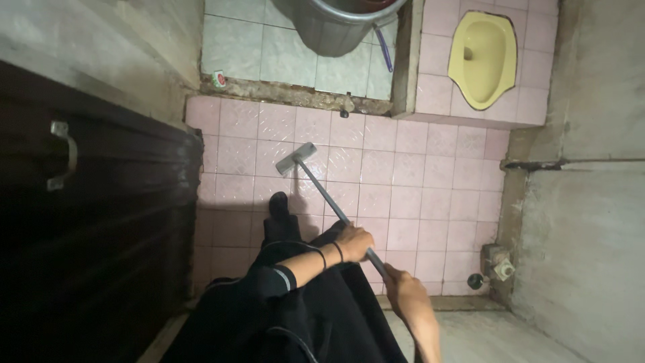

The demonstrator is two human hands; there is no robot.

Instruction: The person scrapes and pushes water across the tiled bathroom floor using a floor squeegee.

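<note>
- Both hands on a long-handled floor scrubber (322,189). Left hand (353,242) wrapped round the shaft partway down; right hand (403,286) clenched round the shaft's upper end, nearer the body.
- Scrubber head (295,158) lies flat on the pink tiled floor (416,181), toward the floor's far left corner, just short of the raised kerb (295,94).
- A dark foot (279,205) stands just beside the shaft, near the floor's left edge by the dark door (101,222).
- Beyond the kerb: grey bucket (336,27) on pale tiles. Far right corner: yellow squat toilet (482,57) on a raised step.
- Judgement: a scrubbing stroke across the tiles is in hand, head at full reach.
- Next stroke would call for steady downward pressure from both hands, keeping the head flat and clear of the foot.
</note>
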